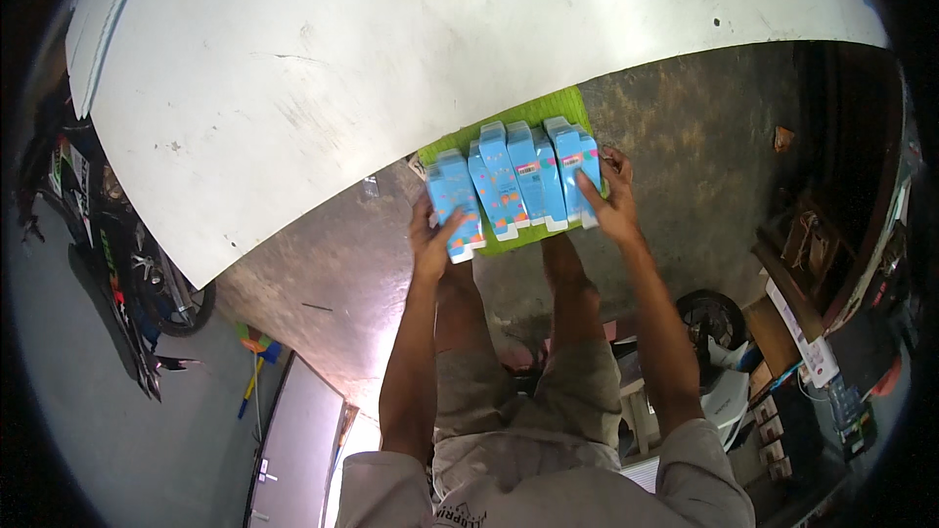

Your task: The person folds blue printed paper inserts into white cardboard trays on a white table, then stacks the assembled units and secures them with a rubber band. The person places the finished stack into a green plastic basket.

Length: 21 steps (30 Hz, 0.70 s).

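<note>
Several light blue folding cartons with orange and pink dots, which look flattened, stand side by side in a leaning row over a bright green mat or tray (536, 235). My left hand (431, 238) is closed round the leftmost blue carton stack (453, 198), thumb on its face and fingers at its outer side. At the other end, my right hand (613, 201) grips the rightmost blue carton stack (575, 161), thumb on the front and fingers round the right edge. Between them are the middle blue cartons (501, 184), touched by neither hand. What bears up the green piece is hidden.
A large white tabletop (372, 68) with scuffs fills the far side, its edge close to the green piece. Below is a brown stained floor (704, 156). A motorbike (127, 274) stands at left, a wheel (711, 318) at lower right, a white door (298, 440) at lower left.
</note>
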Each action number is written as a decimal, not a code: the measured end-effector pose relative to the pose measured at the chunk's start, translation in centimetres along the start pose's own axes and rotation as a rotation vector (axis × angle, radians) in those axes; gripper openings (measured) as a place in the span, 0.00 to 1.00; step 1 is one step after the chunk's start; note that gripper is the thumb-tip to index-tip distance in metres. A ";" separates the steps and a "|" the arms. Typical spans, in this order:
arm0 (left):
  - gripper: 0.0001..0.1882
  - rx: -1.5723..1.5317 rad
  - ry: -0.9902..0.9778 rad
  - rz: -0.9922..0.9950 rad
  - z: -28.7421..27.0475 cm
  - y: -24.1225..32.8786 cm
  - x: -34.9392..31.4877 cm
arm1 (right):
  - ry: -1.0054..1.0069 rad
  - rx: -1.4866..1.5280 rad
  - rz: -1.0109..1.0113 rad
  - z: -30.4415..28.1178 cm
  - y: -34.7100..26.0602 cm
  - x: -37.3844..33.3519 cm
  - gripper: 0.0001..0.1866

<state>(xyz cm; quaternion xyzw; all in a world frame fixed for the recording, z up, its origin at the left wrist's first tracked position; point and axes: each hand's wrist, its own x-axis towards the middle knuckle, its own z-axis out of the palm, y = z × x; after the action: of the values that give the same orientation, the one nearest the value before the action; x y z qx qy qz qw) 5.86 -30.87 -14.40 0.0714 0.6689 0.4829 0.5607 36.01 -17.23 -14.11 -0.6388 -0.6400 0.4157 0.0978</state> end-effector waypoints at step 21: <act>0.27 0.264 0.096 0.056 4.5 3.9 -3.1 | -0.187 0.251 0.225 -3.6 -1.9 2.7 0.33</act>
<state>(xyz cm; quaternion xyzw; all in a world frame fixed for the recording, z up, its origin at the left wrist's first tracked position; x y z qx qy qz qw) 8.93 -28.24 -9.05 0.1400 0.7503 0.4091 0.5000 36.50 -13.04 -11.64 -0.6478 -0.5139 0.5581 0.0695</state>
